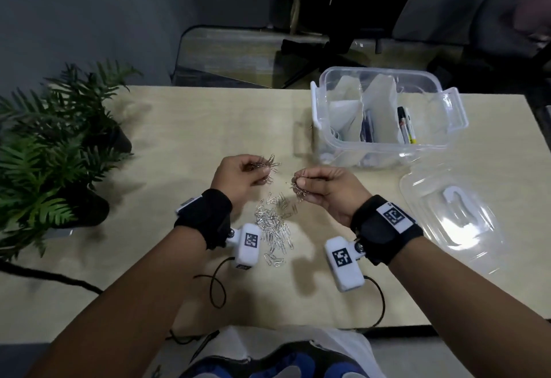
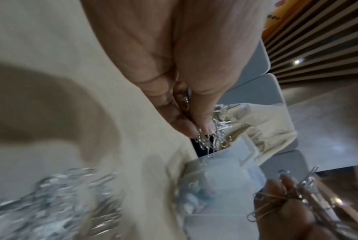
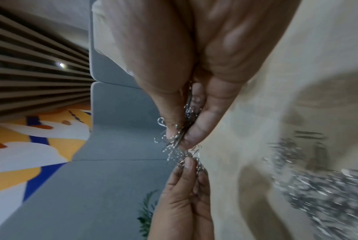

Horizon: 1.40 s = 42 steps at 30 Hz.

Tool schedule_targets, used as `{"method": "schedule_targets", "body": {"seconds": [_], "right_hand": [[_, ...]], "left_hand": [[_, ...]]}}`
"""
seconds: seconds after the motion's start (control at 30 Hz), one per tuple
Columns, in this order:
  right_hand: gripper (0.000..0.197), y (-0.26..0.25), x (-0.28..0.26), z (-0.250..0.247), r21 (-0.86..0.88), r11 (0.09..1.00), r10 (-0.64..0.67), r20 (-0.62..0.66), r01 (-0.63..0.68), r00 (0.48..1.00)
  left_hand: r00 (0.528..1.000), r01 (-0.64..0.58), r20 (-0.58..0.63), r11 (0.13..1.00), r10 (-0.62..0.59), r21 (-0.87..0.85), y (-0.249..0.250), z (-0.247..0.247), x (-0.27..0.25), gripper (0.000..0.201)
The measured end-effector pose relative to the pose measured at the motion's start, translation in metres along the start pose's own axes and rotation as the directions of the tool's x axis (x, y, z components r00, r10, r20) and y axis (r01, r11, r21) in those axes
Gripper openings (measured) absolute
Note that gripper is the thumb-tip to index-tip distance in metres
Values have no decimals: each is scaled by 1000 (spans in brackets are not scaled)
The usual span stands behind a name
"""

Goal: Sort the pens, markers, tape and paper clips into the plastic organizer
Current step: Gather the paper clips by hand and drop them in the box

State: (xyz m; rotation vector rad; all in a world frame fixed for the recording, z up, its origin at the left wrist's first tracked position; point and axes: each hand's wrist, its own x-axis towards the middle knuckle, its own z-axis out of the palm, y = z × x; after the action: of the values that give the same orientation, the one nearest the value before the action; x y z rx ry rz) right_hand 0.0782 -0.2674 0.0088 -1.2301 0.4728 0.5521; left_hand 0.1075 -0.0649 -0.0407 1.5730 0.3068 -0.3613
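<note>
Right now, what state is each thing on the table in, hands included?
left hand: gripping a bunch of paper clips, raised above the table
right hand: gripping another bunch, raised
paper clip pile: loose on the table
organizer: open, markers standing inside
lid: off, lying flat right of the hands
plant: upright at the left edge

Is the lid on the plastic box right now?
No, the clear lid lies flat on the table beside the open plastic organizer.
</note>
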Motion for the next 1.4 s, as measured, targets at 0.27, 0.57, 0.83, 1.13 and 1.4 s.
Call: {"method": "schedule_targets", "body": {"seconds": [0.27,0.57,0.83,1.13,1.4], "right_hand": [[14,-108,7,-28,44,979,-197,-70,201,978],[10,-168,73,-62,14,965,-245,-300,261,922],[18,-165,115,-70,-173,982,-127,-334,71,934],[24,-167,107,-65,-240,969,-148,-378,57,914],[32,-163,71,-44,-339,916,-329,-329,214,885]], "left_hand": [[980,-192,45,981,193,-22,93,46,50,14],[944,-317,74,817,323,482,162,115,124,10],[913,-324,150,452,378,831,152,148,147,12],[899,-365,175,467,401,805,153,147,152,20],[901,-392,131,647,413,654,155,134,141,19]]}}
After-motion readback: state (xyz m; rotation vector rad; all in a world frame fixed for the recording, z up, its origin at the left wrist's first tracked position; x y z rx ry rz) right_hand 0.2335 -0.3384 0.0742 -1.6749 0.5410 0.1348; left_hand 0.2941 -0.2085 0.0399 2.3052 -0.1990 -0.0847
